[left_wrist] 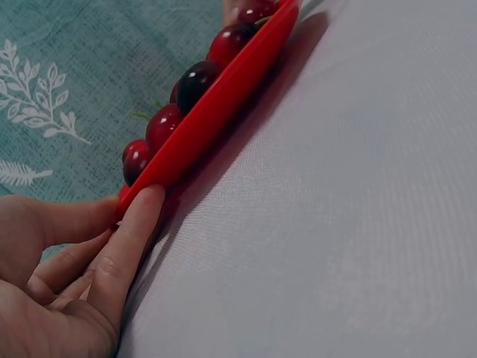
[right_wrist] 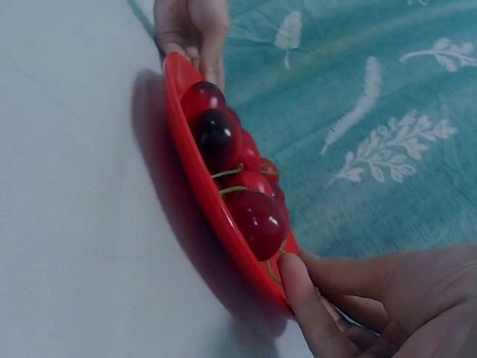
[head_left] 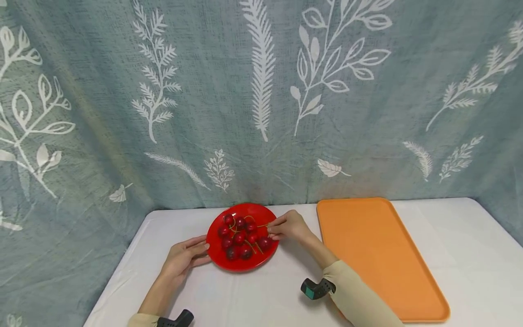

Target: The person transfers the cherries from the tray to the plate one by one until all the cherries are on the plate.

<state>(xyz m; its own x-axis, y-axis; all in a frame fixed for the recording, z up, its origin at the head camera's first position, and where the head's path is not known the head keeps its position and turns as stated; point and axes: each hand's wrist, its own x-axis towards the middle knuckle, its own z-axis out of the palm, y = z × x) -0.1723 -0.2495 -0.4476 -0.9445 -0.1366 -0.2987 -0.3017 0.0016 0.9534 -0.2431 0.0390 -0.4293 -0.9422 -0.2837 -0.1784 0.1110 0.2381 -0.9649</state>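
Observation:
A round red plate [head_left: 245,268] with several dark red cherries [head_left: 239,237], some with green stems, is on the white-covered table. At its left side my left hand [head_left: 184,259] holds the rim between thumb and fingers, as the left wrist view shows. My right hand [head_left: 289,225] reaches over the plate's right edge. Its thumb and forefinger pinch a thin green stem beside the nearest large cherry [right_wrist: 257,224]. The cherry still lies within the plate. The other fingers of the right hand are partly hidden behind its thumb in the right wrist view.
An orange rectangular tray [head_left: 380,259] lies on the table to the right, partly under the right forearm. White cloth [head_left: 245,299] covers the table. A blue-green curtain [head_left: 229,113] with white leaf prints hangs behind the table and along its left side.

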